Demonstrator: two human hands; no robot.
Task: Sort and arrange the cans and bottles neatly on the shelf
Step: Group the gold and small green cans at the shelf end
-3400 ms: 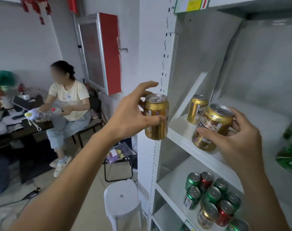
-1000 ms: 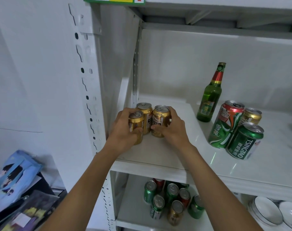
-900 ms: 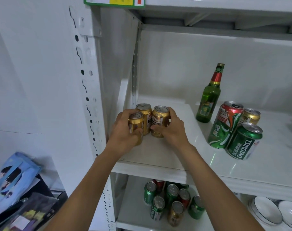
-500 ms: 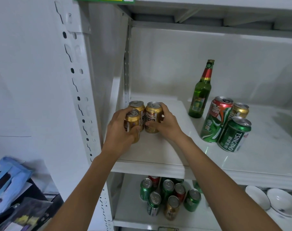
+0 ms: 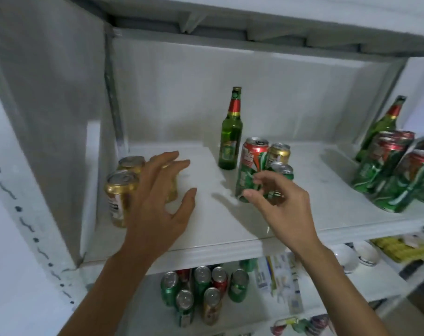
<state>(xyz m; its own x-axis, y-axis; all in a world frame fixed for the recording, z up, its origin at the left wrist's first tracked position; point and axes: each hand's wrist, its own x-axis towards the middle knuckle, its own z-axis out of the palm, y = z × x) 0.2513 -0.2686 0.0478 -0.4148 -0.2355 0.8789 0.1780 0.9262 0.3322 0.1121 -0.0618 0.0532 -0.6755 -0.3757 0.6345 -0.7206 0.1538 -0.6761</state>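
Reaching right hand (image 5: 282,204), fingers loose, ungripped, toward tall green can (image 5: 251,169); left hand (image 5: 157,200) spread empty beside gold cans (image 5: 120,192). I judge next: grasp it.

You're staring right into a white metal shelving unit (image 5: 230,248): pale back panel (image 5: 254,93), grey side panel (image 5: 48,93) on your left, and a slotted upright (image 5: 31,229) down the front-left edge. The board overhead (image 5: 254,18) throws shade along the top. Light's soft and a bit dim, everything whitish-grey and blurry.
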